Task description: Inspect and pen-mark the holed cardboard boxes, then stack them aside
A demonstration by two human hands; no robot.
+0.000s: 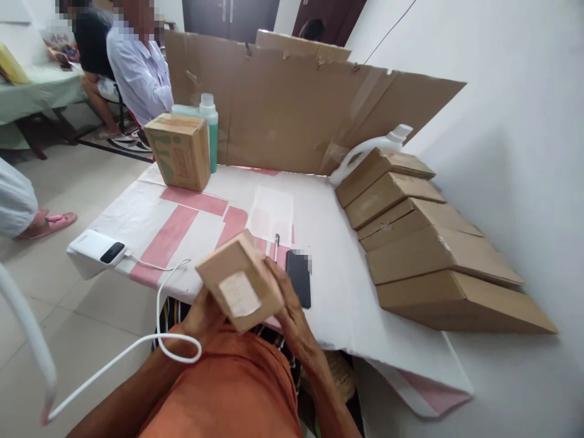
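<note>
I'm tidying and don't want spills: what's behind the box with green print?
A capped bottle of green liquid shows and, left of it, the top of a pale teal object. The box covers the rest of both.

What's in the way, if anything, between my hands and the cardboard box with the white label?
Nothing visible is in the way: your left hand and right hand hold the cardboard box from either side. The black phone lies beside your right hand, not between.

We had a small brown cardboard box (230, 267), closed, a whitish paper label (239, 294) stuck on one face. It was tilted, raised in front of us near the table's front edge.
</note>
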